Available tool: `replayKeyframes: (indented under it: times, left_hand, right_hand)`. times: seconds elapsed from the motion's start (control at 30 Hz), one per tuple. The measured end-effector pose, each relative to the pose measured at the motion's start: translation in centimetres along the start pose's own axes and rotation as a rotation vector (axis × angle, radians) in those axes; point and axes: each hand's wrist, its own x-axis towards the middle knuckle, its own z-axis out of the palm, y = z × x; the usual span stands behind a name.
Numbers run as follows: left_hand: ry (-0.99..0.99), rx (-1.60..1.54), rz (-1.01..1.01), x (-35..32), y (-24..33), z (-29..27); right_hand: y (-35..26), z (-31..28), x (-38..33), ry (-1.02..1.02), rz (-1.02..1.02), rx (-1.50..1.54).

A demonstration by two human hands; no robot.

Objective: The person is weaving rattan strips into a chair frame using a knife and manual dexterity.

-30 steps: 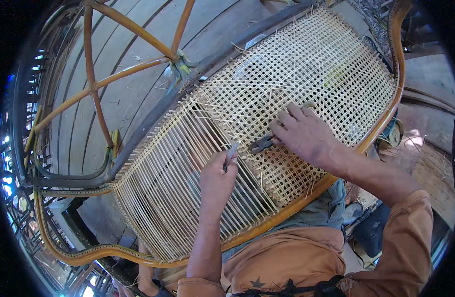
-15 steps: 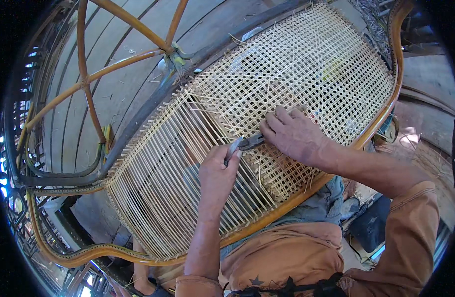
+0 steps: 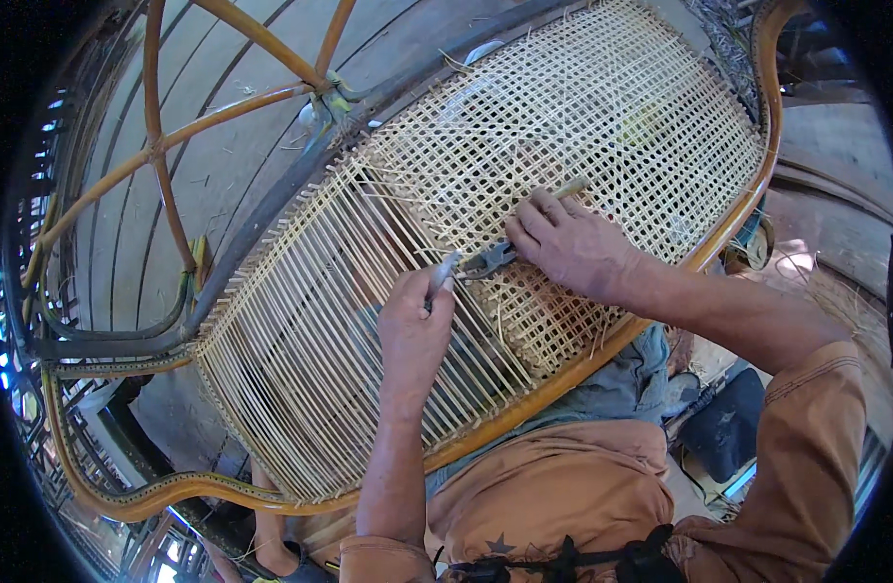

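My right hand (image 3: 573, 243) is closed round a pair of dark pliers (image 3: 493, 258), whose jaws point left. A pale stick-like end (image 3: 570, 188) pokes out above my fingers; its kind is unclear. My left hand (image 3: 415, 316) grips a small flat grey tool (image 3: 445, 268), its tip up beside the plier jaws. Both hands work over a rattan cane panel (image 3: 602, 126). Its right part is woven in an open mesh, while bare parallel cane strands (image 3: 301, 360) span the left part. The hands are at the border between the two, where loose cane ends stick out.
A curved varnished rattan frame (image 3: 524, 413) edges the panel on my side. Bent poles (image 3: 155, 151) cross at the upper left, above a plank floor (image 3: 242, 146). A dark object (image 3: 723, 428) lies at the lower right. Someone's foot (image 3: 276, 556) shows at the lower left.
The view has shifted slightly. The plier jaws and the grey tool's tip, close together before, now stand a little apart. Both hands keep their grip.
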Motion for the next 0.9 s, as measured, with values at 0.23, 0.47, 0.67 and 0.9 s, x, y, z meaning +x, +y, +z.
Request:
replayKeyframes:
  times: [0.23, 0.47, 0.67, 0.9]
  left_hand:
    - [0.028, -0.042, -0.016, -0.3, 0.6, 0.3]
    - [0.046, 0.148, 0.104, 0.9, 0.4, 1.2]
    - [-0.001, 0.188, 0.099, 1.8, 0.1, 0.8]
    - [-0.292, 0.151, -0.144, 4.0, 2.3, -1.0]
  right_hand:
    - [-0.5, -1.1, 1.1, -0.061, -0.023, -0.033]
    - [0.0, -1.2, 1.9, -0.147, -0.114, -0.134]
    - [0.8, -2.7, 3.9, -0.335, -0.174, 0.060]
    - [2.0, -6.4, 7.3, -0.763, -0.114, 0.202]
